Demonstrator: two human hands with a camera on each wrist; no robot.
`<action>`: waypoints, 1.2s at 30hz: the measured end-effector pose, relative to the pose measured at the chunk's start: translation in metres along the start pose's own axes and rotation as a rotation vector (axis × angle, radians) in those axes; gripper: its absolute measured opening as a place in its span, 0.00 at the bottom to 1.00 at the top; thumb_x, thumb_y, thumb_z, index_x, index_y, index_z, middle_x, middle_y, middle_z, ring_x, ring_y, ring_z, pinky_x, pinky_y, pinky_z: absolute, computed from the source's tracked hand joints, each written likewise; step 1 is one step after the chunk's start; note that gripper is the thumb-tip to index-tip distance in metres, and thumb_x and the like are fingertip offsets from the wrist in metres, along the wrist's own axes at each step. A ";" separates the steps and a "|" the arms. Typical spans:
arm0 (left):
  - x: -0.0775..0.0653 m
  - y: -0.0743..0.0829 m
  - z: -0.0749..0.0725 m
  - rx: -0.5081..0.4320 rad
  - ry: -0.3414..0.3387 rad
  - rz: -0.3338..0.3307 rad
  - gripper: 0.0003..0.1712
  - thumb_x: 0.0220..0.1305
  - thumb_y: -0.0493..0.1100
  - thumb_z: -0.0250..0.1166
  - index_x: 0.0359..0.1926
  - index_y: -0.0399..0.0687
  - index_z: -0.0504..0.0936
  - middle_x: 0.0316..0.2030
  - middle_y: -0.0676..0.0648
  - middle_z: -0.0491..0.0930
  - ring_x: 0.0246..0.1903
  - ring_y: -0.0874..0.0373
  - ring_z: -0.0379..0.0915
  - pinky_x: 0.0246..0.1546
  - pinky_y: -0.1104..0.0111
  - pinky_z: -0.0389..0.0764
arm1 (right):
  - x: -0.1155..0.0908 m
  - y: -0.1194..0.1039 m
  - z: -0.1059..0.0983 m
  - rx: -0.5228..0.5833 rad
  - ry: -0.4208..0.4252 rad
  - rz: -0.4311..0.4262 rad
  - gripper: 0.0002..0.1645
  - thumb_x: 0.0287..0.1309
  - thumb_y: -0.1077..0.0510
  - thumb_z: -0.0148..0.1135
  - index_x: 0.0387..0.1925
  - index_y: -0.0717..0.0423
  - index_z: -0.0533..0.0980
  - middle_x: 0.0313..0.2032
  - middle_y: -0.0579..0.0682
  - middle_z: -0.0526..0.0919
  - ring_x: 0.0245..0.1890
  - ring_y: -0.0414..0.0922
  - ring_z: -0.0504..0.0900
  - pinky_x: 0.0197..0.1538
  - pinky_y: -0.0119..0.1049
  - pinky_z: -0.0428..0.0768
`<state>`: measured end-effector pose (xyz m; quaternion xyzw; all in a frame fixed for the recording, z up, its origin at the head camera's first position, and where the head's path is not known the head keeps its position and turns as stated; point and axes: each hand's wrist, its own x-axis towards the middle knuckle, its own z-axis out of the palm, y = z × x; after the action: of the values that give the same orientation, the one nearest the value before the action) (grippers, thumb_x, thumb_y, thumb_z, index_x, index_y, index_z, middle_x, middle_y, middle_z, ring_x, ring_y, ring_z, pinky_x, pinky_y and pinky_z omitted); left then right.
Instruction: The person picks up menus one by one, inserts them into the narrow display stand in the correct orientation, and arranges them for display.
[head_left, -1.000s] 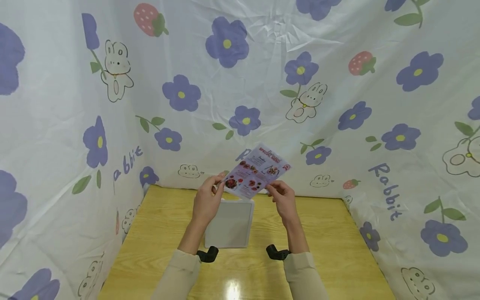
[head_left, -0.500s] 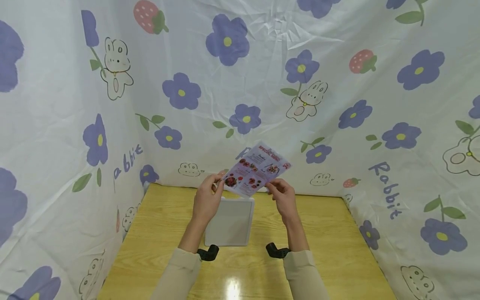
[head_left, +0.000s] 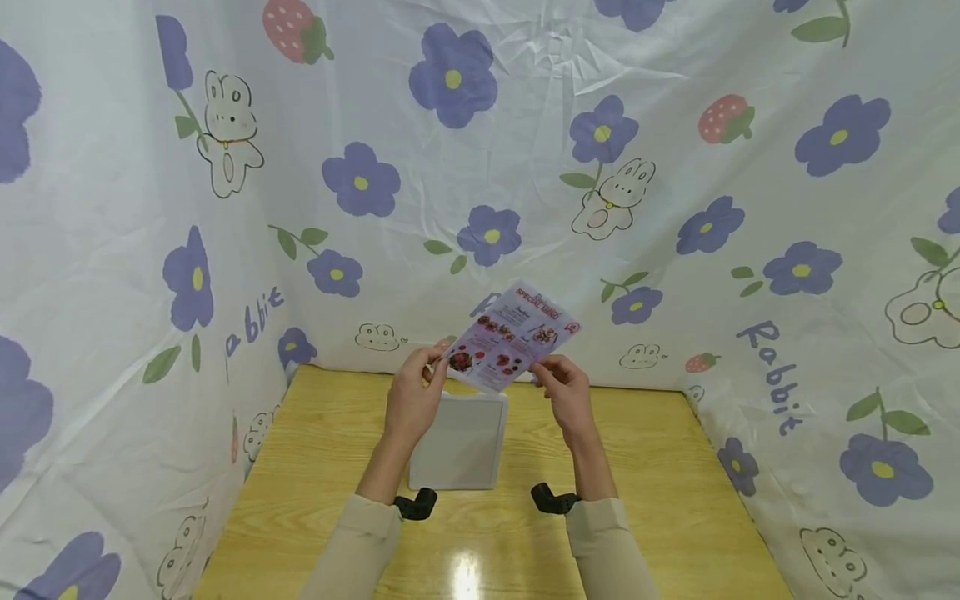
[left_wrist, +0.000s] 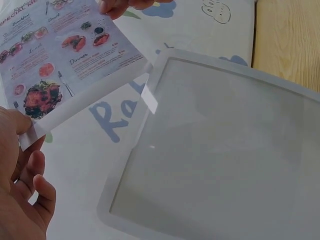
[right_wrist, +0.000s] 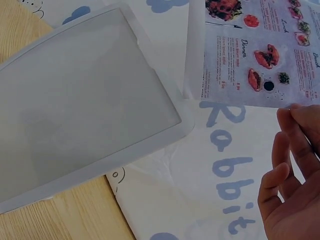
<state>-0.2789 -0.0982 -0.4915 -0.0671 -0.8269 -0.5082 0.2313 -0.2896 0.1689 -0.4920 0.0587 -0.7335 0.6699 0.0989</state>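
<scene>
A printed menu sheet (head_left: 513, 337), headed "SPECIAL MENU" with food pictures, is held up tilted between both hands. My left hand (head_left: 414, 398) pinches its lower left corner, thumb on the printed face in the left wrist view. At the opposite side, my right hand (head_left: 567, 396) pinches the right edge between thumb and finger. Below the sheet is a flat, white-rimmed frame (head_left: 458, 442) with a grey, glossy panel. In the left wrist view a glare spot shows near one rim of the frame (left_wrist: 210, 150). The sheet's lower corner appears close to the frame's top edge; contact cannot be told.
The frame is on a wooden table (head_left: 637, 467). A white curtain (head_left: 525, 192) with purple flowers, rabbits and strawberries encloses the back and both sides. Black wrist mounts (head_left: 553, 498) sit on both forearms, below beige sleeves (head_left: 606, 537).
The head view has shifted slightly, so everything sits a little higher in it. Both hands keep their pinch on the menu sheet, with little other visible movement.
</scene>
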 end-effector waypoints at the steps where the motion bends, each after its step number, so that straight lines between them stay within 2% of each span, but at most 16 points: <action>1: 0.000 0.000 0.000 -0.001 0.000 0.001 0.10 0.79 0.44 0.65 0.55 0.49 0.86 0.52 0.49 0.88 0.34 0.56 0.74 0.28 0.67 0.70 | 0.000 0.000 0.000 0.003 -0.001 0.002 0.15 0.75 0.51 0.68 0.49 0.60 0.82 0.36 0.40 0.85 0.37 0.41 0.81 0.41 0.36 0.74; 9: 0.000 -0.001 -0.001 0.000 -0.003 0.010 0.09 0.80 0.44 0.65 0.54 0.48 0.86 0.52 0.49 0.88 0.33 0.57 0.72 0.28 0.67 0.70 | 0.000 -0.002 0.002 0.013 0.000 0.009 0.13 0.76 0.52 0.67 0.48 0.59 0.82 0.37 0.41 0.85 0.36 0.40 0.80 0.38 0.32 0.72; 23: -0.002 -0.003 0.000 -0.016 -0.003 0.024 0.08 0.79 0.43 0.65 0.53 0.47 0.86 0.49 0.47 0.87 0.34 0.56 0.73 0.30 0.66 0.71 | 0.000 0.001 0.000 0.018 -0.006 -0.004 0.14 0.75 0.53 0.67 0.49 0.61 0.82 0.35 0.41 0.84 0.35 0.40 0.79 0.37 0.31 0.71; 29: -0.002 -0.004 0.002 -0.007 -0.011 0.008 0.08 0.79 0.43 0.65 0.52 0.47 0.86 0.49 0.47 0.86 0.35 0.56 0.73 0.31 0.67 0.70 | 0.001 0.005 0.000 0.009 0.000 -0.004 0.15 0.76 0.53 0.67 0.49 0.63 0.82 0.36 0.40 0.85 0.36 0.39 0.80 0.38 0.31 0.73; 36: -0.004 -0.007 0.002 -0.007 -0.025 -0.018 0.08 0.79 0.43 0.65 0.52 0.47 0.85 0.47 0.47 0.86 0.36 0.55 0.75 0.33 0.66 0.71 | 0.001 0.008 0.000 0.012 -0.004 0.013 0.17 0.76 0.52 0.67 0.51 0.65 0.82 0.44 0.46 0.82 0.40 0.49 0.80 0.38 0.30 0.72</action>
<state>-0.2780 -0.0989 -0.4997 -0.0667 -0.8284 -0.5124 0.2160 -0.2921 0.1698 -0.4999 0.0558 -0.7299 0.6749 0.0926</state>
